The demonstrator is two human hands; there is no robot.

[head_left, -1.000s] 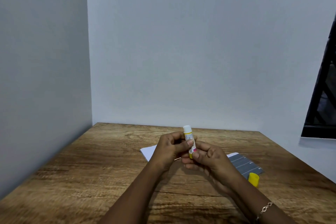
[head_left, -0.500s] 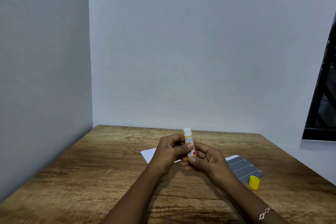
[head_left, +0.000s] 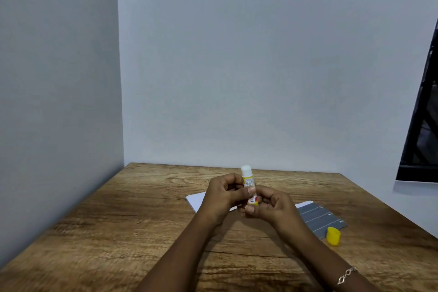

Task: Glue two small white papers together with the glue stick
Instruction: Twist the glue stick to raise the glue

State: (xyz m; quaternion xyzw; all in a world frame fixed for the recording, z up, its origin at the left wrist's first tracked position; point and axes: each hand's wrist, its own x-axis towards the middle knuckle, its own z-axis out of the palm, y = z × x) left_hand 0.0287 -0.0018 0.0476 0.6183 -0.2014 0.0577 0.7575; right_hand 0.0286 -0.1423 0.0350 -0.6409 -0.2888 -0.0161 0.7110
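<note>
An uncapped glue stick point(head_left: 248, 179), white with a yellow band and its white glue tip up, stands upright above the table's middle. My left hand point(head_left: 222, 197) pinches its barrel with thumb and fingers. My right hand point(head_left: 267, 205) grips its lower end from the right. White paper point(head_left: 195, 199) lies flat on the table behind my hands, mostly hidden by them; I cannot tell how many sheets. The yellow cap point(head_left: 333, 235) lies on its side to the right.
A wooden table point(head_left: 118, 232) sits in a corner between a left wall and a back wall. A grey lined pad point(head_left: 320, 219) lies at the right, just behind the cap. A dark window frame point(head_left: 422, 125) is on the right wall.
The view has shifted a little, so hands and table sit slightly lower in frame. Both hands keep their hold on the glue stick; my right fingers have shifted at its base.
</note>
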